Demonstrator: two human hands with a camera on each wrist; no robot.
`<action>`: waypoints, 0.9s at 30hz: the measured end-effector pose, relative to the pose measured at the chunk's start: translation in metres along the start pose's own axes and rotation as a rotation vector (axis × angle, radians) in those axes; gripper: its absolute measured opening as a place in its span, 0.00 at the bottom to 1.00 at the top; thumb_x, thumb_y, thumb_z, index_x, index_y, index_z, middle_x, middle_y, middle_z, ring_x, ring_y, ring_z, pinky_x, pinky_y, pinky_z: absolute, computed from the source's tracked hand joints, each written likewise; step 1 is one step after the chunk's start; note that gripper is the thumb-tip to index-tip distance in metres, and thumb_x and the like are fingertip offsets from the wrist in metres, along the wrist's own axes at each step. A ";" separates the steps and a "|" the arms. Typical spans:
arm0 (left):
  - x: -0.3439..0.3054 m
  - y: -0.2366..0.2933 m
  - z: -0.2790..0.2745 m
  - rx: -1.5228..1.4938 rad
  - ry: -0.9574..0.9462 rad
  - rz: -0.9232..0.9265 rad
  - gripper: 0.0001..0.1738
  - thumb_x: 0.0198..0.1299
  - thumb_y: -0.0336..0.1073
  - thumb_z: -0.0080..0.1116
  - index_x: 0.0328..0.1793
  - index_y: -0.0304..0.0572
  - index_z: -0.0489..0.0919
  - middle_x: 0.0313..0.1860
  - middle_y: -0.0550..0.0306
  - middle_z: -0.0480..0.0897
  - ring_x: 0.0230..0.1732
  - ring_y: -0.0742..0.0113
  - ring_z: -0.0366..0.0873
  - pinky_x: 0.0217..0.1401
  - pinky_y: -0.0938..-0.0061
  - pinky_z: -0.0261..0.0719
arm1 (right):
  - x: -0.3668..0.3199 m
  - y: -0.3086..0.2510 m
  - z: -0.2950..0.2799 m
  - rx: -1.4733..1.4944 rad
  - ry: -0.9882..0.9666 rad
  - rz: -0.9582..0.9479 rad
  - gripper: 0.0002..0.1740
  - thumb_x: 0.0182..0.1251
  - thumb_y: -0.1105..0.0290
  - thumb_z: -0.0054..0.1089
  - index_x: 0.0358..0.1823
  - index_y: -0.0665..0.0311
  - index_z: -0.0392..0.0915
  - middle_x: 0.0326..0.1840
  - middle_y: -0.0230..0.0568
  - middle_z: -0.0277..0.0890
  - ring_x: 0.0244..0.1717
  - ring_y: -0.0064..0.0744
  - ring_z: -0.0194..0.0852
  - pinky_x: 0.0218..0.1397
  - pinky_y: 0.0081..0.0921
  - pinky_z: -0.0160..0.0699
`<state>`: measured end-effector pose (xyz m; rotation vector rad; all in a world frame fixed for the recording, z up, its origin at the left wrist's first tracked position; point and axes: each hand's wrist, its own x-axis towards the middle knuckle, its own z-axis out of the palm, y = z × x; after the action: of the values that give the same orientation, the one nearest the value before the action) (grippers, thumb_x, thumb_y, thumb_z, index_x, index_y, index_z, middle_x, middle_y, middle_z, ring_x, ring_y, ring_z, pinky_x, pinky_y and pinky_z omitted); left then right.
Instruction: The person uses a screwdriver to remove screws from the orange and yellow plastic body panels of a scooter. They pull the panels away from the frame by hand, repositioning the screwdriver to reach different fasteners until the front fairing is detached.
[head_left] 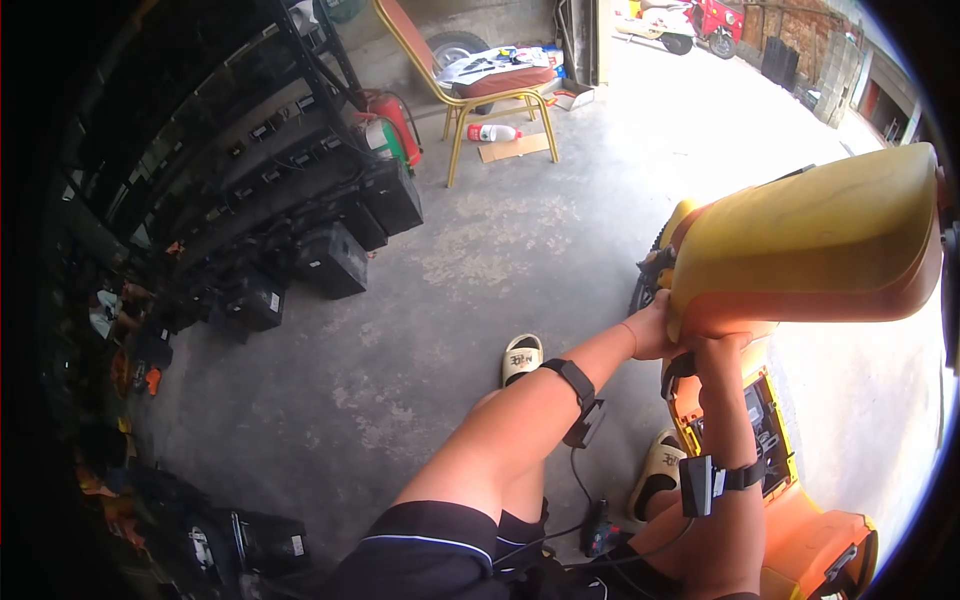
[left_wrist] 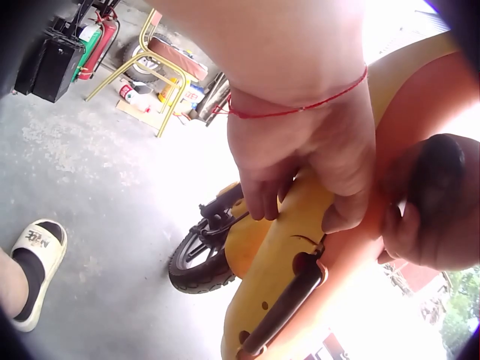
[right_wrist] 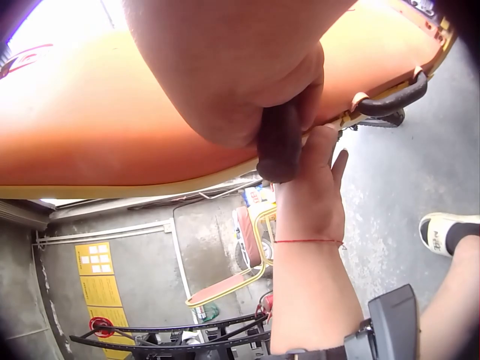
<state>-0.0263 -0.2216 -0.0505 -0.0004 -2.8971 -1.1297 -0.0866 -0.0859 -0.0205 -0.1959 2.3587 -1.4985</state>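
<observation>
Item: a large yellow-and-orange shell, raised in front of the person, above an open compartment; a black bar is fixed along its rim. Right hand: fingers curled round a dark handle, its working end hidden. Left hand: fingers bent at the yellow rim, close beside the right — whether they pinch anything, one cannot tell. Advice, by judgement: brace the shell firmly, keep the handle straight to the work — and press evenly, fingertips clear of any slip.
</observation>
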 end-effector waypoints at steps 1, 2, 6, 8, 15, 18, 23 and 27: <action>0.003 -0.005 0.005 0.002 -0.005 -0.001 0.35 0.63 0.52 0.59 0.74 0.51 0.67 0.70 0.49 0.72 0.75 0.56 0.61 0.81 0.61 0.39 | 0.001 0.003 0.000 0.010 -0.006 -0.024 0.61 0.50 0.72 0.70 0.75 0.80 0.32 0.70 0.62 0.61 0.70 0.49 0.67 0.69 0.36 0.72; 0.006 -0.009 0.010 0.062 0.043 0.045 0.35 0.62 0.52 0.60 0.73 0.50 0.68 0.70 0.46 0.72 0.75 0.54 0.62 0.80 0.61 0.44 | -0.004 -0.001 -0.001 0.013 -0.005 -0.020 0.61 0.50 0.72 0.70 0.75 0.80 0.32 0.70 0.62 0.61 0.70 0.49 0.67 0.69 0.36 0.72; 0.001 0.006 -0.001 0.062 0.085 0.023 0.30 0.62 0.50 0.59 0.68 0.45 0.73 0.68 0.39 0.72 0.72 0.49 0.66 0.76 0.57 0.59 | -0.024 -0.029 -0.002 -0.011 0.030 0.065 0.56 0.45 0.74 0.73 0.70 0.81 0.42 0.70 0.64 0.59 0.72 0.52 0.64 0.72 0.37 0.68; 0.002 0.010 -0.001 0.008 0.182 0.124 0.28 0.63 0.47 0.59 0.66 0.43 0.75 0.68 0.37 0.72 0.70 0.45 0.68 0.73 0.57 0.64 | -0.007 -0.004 0.004 -0.205 0.077 0.027 0.75 0.49 0.57 0.78 0.77 0.79 0.21 0.74 0.79 0.46 0.75 0.65 0.55 0.73 0.43 0.67; -0.003 0.005 0.007 -0.052 0.171 -0.060 0.26 0.62 0.39 0.61 0.66 0.41 0.74 0.66 0.39 0.75 0.68 0.49 0.72 0.69 0.62 0.69 | -0.015 -0.013 0.000 -0.029 -0.055 0.065 0.79 0.50 0.50 0.79 0.76 0.79 0.16 0.77 0.79 0.34 0.76 0.68 0.49 0.74 0.44 0.64; 0.001 0.013 0.003 -0.105 0.194 0.015 0.24 0.63 0.40 0.61 0.64 0.41 0.77 0.63 0.41 0.77 0.64 0.49 0.75 0.66 0.63 0.75 | -0.012 -0.008 0.000 -0.029 -0.037 0.049 0.79 0.51 0.50 0.79 0.75 0.79 0.15 0.76 0.77 0.34 0.75 0.66 0.51 0.73 0.42 0.67; 0.000 0.008 0.006 0.078 0.188 0.071 0.24 0.64 0.42 0.59 0.63 0.40 0.77 0.62 0.41 0.78 0.63 0.49 0.76 0.65 0.64 0.75 | -0.018 -0.017 0.007 -0.057 0.136 0.010 0.57 0.48 0.69 0.78 0.67 0.83 0.42 0.61 0.67 0.69 0.61 0.52 0.76 0.55 0.34 0.85; -0.002 0.018 0.004 -0.115 0.234 0.056 0.23 0.63 0.40 0.60 0.62 0.39 0.78 0.61 0.42 0.79 0.63 0.52 0.77 0.65 0.66 0.75 | -0.007 -0.003 0.006 -0.128 0.151 -0.036 0.55 0.48 0.68 0.78 0.66 0.83 0.44 0.61 0.68 0.69 0.61 0.52 0.76 0.55 0.34 0.85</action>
<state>-0.0239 -0.2055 -0.0415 0.0441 -2.6096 -1.1969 -0.0780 -0.0904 -0.0190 -0.1627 2.5861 -1.4248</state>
